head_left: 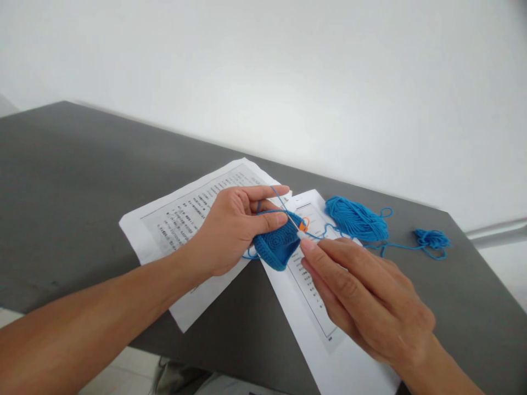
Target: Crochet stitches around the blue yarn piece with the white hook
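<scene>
My left hand (234, 225) pinches a blue crocheted piece (275, 241) between thumb and fingers. Its index finger is stretched out, with a strand of blue yarn (280, 198) running over it down to the piece. In my right hand (366, 291) is a thin crochet hook (293, 222), its shaft reaching to the upper edge of the crocheted piece. The hook's handle is mostly hidden by my fingers. An orange stitch marker (304, 224) hangs at the edge of the piece, close to the hook.
Two printed sheets, a left one (154, 236) and a right one (304, 340), lie under my hands on the grey table (102, 164). A blue yarn skein (356, 218) and a small yarn tangle (431, 239) lie to the right. A white wall (263, 82) stands behind.
</scene>
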Tool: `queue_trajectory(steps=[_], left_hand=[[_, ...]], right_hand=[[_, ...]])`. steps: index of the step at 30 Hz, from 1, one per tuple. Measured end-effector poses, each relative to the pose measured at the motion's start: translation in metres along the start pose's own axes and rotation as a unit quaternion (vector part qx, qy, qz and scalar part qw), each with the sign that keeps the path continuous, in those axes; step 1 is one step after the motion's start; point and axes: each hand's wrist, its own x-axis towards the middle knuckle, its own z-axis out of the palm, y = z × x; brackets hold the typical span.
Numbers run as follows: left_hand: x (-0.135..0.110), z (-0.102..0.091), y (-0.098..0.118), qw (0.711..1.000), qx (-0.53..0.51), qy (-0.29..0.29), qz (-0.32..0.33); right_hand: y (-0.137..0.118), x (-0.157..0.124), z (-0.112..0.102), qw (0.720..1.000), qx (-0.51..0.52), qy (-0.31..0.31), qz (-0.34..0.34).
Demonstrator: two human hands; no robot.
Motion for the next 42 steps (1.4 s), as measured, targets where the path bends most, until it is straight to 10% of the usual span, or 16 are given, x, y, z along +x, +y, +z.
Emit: queue_trajectory(steps=[21, 42], left_hand=[[-0.007, 0.008, 0.006, 0.999, -0.031, -0.011, -0.029], [-0.001, 0.001, 0.008, 0.953, 0.287, 0.019, 0.101]], right_hand=[[-0.018, 0.014, 0.015, 0.997, -0.068, 0.027, -0.001], [0.004, 0.023, -0.019, 0.995, 0.009, -0.075, -0.072]])
